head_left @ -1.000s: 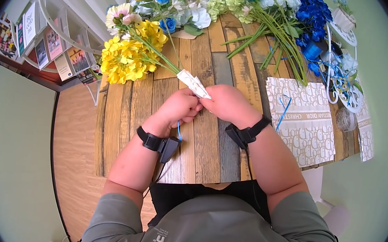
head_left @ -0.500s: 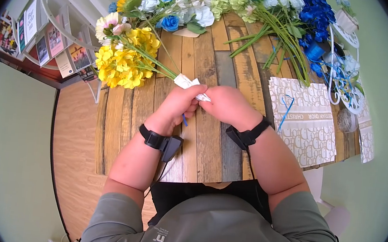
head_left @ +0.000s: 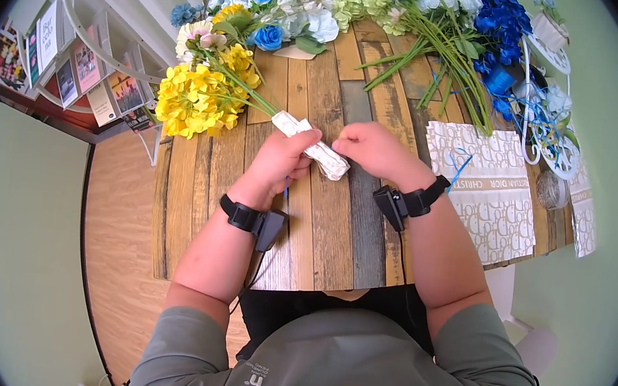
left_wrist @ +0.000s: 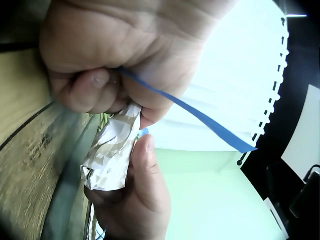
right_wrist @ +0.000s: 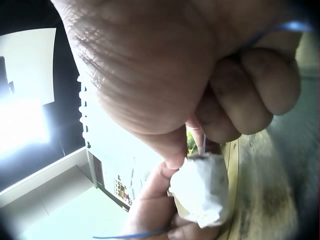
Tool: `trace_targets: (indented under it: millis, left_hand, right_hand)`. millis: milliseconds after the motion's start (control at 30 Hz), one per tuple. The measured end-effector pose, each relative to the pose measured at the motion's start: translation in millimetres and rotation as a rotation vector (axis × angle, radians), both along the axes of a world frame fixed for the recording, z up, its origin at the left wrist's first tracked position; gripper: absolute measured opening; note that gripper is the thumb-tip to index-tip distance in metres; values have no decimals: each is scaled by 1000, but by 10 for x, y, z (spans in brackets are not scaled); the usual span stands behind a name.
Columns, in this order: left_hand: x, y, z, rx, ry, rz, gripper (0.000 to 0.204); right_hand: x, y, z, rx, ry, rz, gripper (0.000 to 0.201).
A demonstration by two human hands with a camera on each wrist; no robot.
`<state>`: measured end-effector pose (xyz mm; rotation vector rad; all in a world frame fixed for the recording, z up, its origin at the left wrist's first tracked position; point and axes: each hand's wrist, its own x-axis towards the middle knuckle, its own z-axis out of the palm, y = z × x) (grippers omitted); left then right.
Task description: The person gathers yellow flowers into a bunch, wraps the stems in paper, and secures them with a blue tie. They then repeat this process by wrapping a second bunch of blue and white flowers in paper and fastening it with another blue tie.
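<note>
My left hand (head_left: 282, 158) grips a flower bouquet by its stems, which are wrapped in crumpled white-and-beige patterned paper (head_left: 329, 163). Yellow blossoms (head_left: 202, 103) spread from its far end toward the left. Out of the left fist runs a narrow blue ribbon (left_wrist: 202, 117), its cut end loose in the left wrist view. My right hand (head_left: 377, 151) is just right of the wrap, its fingers curled around another length of blue ribbon (right_wrist: 295, 26). In the right wrist view its thumb and fingertips come right at the wrapped stem end.
Blue, white and green artificial flowers (head_left: 319, 24) line the table's back edge. Loose green stems (head_left: 450, 72) lie at the back right. Patterned paper (head_left: 483, 219), a small white bicycle-shaped stand (head_left: 530, 130) and ribbon are at the right. A brochure rack (head_left: 92, 68) stands left of the table.
My right hand has pulled away to the right from the paper wrap, uncovering its lower end. The left hand keeps hold of the bouquet, whose blossoms have shifted and turned slightly.
</note>
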<state>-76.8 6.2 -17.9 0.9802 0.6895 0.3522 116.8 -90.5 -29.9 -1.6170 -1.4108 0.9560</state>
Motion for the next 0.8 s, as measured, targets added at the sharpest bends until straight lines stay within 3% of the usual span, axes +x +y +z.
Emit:
trace_targets:
  millis: [467, 700, 767, 800]
  left_hand:
    - [-4, -6, 40, -5, 24, 18, 13]
    - [39, -31, 57, 38, 76, 60, 13]
    - [48, -47, 20, 51, 90, 65, 13]
    - [55, -51, 0, 53, 69, 80, 13]
  right_hand:
    - [357, -44, 76, -110, -76, -108, 26]
    - [343, -143, 328, -142, -56, -113, 23]
    - [215, -197, 404, -20, 208, -102, 22]
    - [132, -219, 456, -22, 206, -101, 22]
